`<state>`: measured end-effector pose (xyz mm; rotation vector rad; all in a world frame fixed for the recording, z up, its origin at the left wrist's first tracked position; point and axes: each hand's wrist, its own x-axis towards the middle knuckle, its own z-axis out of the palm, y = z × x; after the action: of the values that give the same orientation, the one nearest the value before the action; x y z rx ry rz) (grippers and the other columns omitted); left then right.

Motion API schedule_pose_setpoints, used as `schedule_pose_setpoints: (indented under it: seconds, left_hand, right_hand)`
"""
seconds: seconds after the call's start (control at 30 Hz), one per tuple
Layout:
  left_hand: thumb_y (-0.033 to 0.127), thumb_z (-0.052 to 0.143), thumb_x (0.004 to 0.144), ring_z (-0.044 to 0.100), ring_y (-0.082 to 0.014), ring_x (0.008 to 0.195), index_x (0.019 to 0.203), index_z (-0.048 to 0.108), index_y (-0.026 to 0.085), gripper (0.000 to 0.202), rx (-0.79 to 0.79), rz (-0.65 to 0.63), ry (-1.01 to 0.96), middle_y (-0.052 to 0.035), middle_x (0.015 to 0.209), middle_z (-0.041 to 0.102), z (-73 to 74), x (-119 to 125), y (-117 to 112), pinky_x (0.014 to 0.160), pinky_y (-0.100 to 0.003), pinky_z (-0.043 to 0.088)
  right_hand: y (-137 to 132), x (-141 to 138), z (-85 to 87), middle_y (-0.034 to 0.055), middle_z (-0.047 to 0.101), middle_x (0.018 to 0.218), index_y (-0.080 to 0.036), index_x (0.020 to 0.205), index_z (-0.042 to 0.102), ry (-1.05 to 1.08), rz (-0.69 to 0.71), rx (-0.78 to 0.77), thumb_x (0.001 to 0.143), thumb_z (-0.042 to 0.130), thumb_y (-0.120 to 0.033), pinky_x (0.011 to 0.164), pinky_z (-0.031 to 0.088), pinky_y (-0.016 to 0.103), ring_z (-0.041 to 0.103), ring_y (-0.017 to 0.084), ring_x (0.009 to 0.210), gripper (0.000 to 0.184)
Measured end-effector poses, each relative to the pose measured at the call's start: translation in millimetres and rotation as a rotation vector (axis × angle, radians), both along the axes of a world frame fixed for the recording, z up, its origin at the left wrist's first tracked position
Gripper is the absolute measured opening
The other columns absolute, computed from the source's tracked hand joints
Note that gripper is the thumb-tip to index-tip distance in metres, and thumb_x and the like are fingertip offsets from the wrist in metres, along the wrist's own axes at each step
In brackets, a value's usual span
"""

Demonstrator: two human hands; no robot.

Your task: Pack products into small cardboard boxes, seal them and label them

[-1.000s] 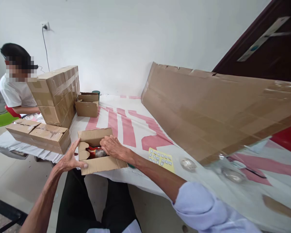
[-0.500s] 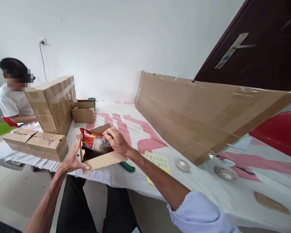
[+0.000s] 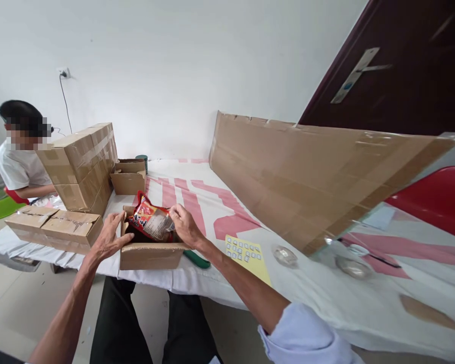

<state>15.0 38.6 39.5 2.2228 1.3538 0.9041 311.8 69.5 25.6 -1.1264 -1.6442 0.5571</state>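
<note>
An open cardboard box stands at the near edge of the table. A red plastic food packet with a pale printed panel sits tilted in its opening, the left end sticking up above the rim. My left hand grips the box's left side, thumb over the near corner. With closed fingers, my right hand holds the packet's right end at the box's right side. The packet's lower part is hidden inside the box. A green curved object lies just right of the box.
Taped cartons are stacked on the left, with closed boxes before them. Behind is another open box. A yellow sticker sheet and clear tape roll lie right. A cardboard panel leans behind. A person sits far left.
The box has settled from a tilt to nearly level, its near wall now facing me. The packet's left end has risen higher, and my right hand has shifted slightly right.
</note>
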Motion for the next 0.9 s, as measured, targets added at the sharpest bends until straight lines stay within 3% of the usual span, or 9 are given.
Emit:
schedule_pose_setpoints:
  seconds: [0.1,0.17,0.3,0.47,0.57,0.63,0.7,0.8,0.9]
  left_hand:
    - [0.05,0.069,0.092,0.053,-0.038,0.137,0.154,0.057,0.023,0.069,-0.003,-0.024,0.102,-0.0156,0.144,0.051,-11.4,0,-4,0.12,-0.055,0.045]
    - [0.047,0.067,0.093,0.054,-0.0385,0.134,0.153,0.059,0.021,0.067,-0.021,-0.032,0.14,-0.0172,0.141,0.052,-19.5,2,-6,0.119,-0.057,0.046]
    - [0.052,0.066,0.095,0.054,-0.0389,0.132,0.152,0.06,0.024,0.064,-0.006,-0.014,0.196,-0.0164,0.142,0.052,-21.8,5,-8,0.116,-0.059,0.048]
    - [0.067,0.071,0.089,0.056,-0.0419,0.131,0.137,0.071,0.025,0.064,-0.035,-0.03,0.214,-0.0158,0.139,0.058,0.3,5,-9,0.114,-0.064,0.048]
    - [0.066,0.072,0.09,0.056,-0.0395,0.137,0.144,0.067,0.026,0.068,-0.032,0.004,-0.107,-0.0138,0.147,0.059,20.4,7,-8,0.113,-0.055,0.051]
    - [0.069,0.07,0.091,0.063,-0.0376,0.131,0.152,0.061,0.025,0.076,-0.134,-0.029,-0.426,-0.0143,0.15,0.061,32.9,11,-5,0.1,-0.048,0.06]
    - [0.072,0.074,0.087,0.073,-0.0347,0.113,0.151,0.062,0.021,0.083,-0.26,-0.09,-0.666,-0.0164,0.142,0.069,41.9,20,-1,0.082,-0.041,0.065]
    - [0.065,0.088,0.077,0.077,-0.0275,0.087,0.132,0.075,0.014,0.076,-0.295,-0.072,-0.825,-0.0152,0.114,0.081,48.4,35,5,0.07,-0.034,0.063]
    - [0.063,0.09,0.076,0.076,-0.0234,0.086,0.123,0.078,0.015,0.067,-0.189,0.001,-0.911,-0.01,0.108,0.082,51.3,45,9,0.074,-0.03,0.063]
  right_hand:
    - [-6,-9,1.8,0.0064,0.068,0.086,-0.026,0.083,0.05,-0.217,-0.009,0.104,0.099,0.043,-0.031,0.098,0.045,0.042,0.06,0.024,0.086,0.018]
    - [-8,-11,8.0,0.0074,0.069,0.088,-0.026,0.083,0.05,-0.265,-0.037,0.152,0.1,0.044,-0.029,0.103,0.043,0.044,0.061,0.025,0.091,0.018]
    - [-1,-2,29.5,0.0038,0.064,0.083,-0.026,0.085,0.051,-0.019,-0.065,0.126,0.102,0.045,-0.043,0.077,0.047,0.034,0.057,0.022,0.079,0.025]
    - [11,19,56.5,-0.0034,0.048,0.07,-0.025,0.08,0.05,0.318,0.065,0.047,0.094,0.057,-0.066,0.059,0.039,0.028,0.044,0.015,0.064,0.043]
    - [15,21,65.6,-0.0054,0.044,0.066,-0.025,0.078,0.05,0.393,0.182,-0.043,0.085,0.067,-0.074,0.053,0.036,0.026,0.039,0.013,0.059,0.052]
    - [16,16,68.6,-0.0057,0.045,0.065,-0.024,0.076,0.051,0.387,0.243,-0.075,0.081,0.071,-0.076,0.051,0.034,0.024,0.039,0.012,0.058,0.056]
    - [17,10,69.2,-0.0057,0.046,0.064,-0.024,0.074,0.052,0.369,0.28,-0.094,0.077,0.074,-0.077,0.049,0.034,0.023,0.039,0.011,0.057,0.058]
    - [18,3,64.7,-0.0044,0.051,0.066,-0.022,0.078,0.057,0.419,0.28,-0.116,0.075,0.077,-0.079,0.051,0.039,0.023,0.045,0.011,0.059,0.061]
    - [18,1,53.8,0.0024,0.067,0.086,-0.021,0.097,0.066,0.559,0.252,-0.158,0.075,0.078,-0.081,0.063,0.053,0.026,0.064,0.018,0.078,0.065]
